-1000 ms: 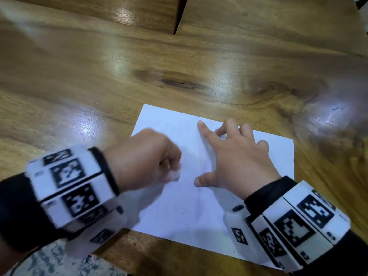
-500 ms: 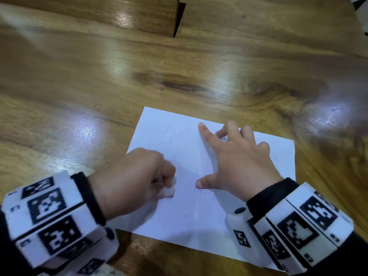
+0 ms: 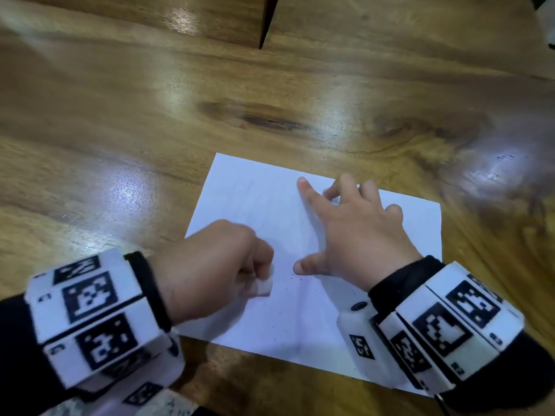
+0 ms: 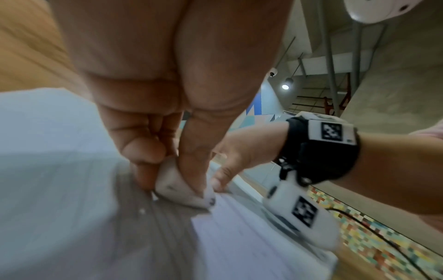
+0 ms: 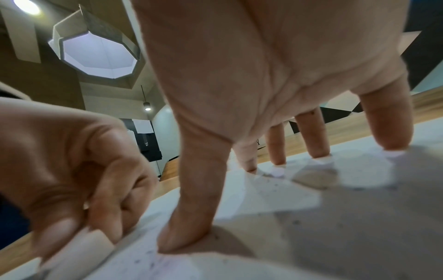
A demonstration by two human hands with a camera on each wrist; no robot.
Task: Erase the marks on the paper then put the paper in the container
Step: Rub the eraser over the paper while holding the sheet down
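Note:
A white sheet of paper (image 3: 261,202) lies flat on the wooden table (image 3: 150,121), with faint pencil lines and dark eraser crumbs near its middle. My left hand (image 3: 216,265) pinches a small white eraser (image 3: 264,286) between thumb and fingers, its end on the sheet; the left wrist view shows the eraser (image 4: 182,191) down on the paper (image 4: 59,170). My right hand (image 3: 354,229) presses the sheet with spread fingertips (image 5: 388,136) and thumb, holding the paper (image 5: 359,217) down just right of the eraser. No container is in view.
A gap between two tabletop slabs (image 3: 267,22) runs at the far edge. A patterned surface (image 3: 69,406) shows below the table's near edge at the lower left. Bare wood surrounds the sheet on the left, far side and right.
My left hand with the eraser has slid back and forth over the sheet near the right thumb, and crumbs have gathered there. The right hand has stayed pressed in place.

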